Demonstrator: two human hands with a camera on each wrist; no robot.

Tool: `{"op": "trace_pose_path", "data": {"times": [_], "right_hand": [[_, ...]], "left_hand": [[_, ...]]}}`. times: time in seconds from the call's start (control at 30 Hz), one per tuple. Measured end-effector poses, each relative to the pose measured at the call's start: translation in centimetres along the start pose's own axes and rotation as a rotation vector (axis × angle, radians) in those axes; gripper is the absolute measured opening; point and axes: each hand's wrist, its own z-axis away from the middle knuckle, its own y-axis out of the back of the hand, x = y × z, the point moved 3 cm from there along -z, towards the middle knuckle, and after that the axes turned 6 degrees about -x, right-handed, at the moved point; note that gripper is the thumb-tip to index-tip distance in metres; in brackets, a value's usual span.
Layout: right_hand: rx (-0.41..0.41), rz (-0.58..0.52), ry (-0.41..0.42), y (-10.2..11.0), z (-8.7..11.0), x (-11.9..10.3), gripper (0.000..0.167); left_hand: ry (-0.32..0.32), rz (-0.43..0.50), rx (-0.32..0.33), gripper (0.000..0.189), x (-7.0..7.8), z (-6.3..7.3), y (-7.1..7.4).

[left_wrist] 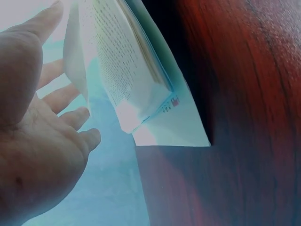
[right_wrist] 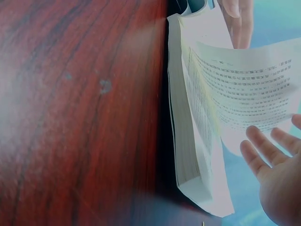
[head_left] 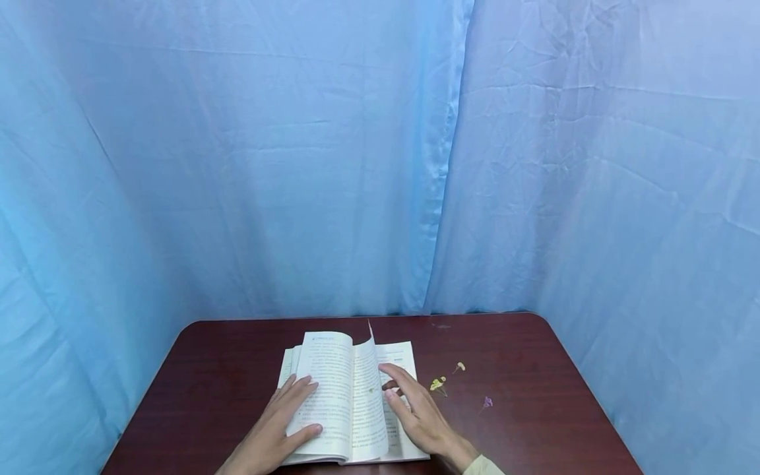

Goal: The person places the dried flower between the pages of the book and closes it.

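An open book (head_left: 325, 402) with printed pages lies near the table's front edge. My left hand (head_left: 274, 419) rests along its left side, fingers spread and thumb over the left page. On the other side my right hand (head_left: 418, 412) hovers by a lifted page (head_left: 367, 412), its fingertips right at the page's edge and the thumb apart from the index finger. In the right wrist view this page (right_wrist: 254, 89) stands up in a curve from the spine. A small greenish spot shows on it in the head view.
Right of the book lie a yellow flower sprig (head_left: 438, 384), a smaller pale yellow one (head_left: 460, 367) and a purple flower (head_left: 487, 402). The dark red-brown table (head_left: 225, 356) has blue curtains (head_left: 297, 165) behind and at both sides.
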Motion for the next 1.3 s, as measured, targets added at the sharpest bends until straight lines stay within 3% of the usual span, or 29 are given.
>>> {"op": "trace_pose_path", "data": {"times": [0.33,0.57,0.83,0.97,1.1,1.3], "right_hand": [[-0.032,0.011,0.073,-1.4,0.0,-0.9,0.049],[-0.096,0.061,0.073,-2.4,0.0,-1.7,0.050],[-0.205,0.185,0.068,-4.2,0.5,-2.4,0.050],[-0.264,0.182,0.047,-5.0,0.6,-2.7,0.049],[-0.321,0.182,0.029,-5.6,0.9,-2.9,0.049],[-0.338,0.284,0.126,-6.4,1.2,-2.8,0.045]], "left_hand": [[0.077,0.047,-0.039,0.068,0.9,-0.9,0.8],[0.192,0.100,-0.078,0.065,1.1,-1.7,2.1],[0.167,0.098,-0.041,0.063,1.9,-2.4,3.7],[0.135,0.080,-0.024,0.059,2.1,-2.6,3.9],[0.150,0.045,-0.037,0.056,2.1,-2.7,3.8],[0.183,0.066,-0.087,0.053,1.5,-2.5,3.1]]}}
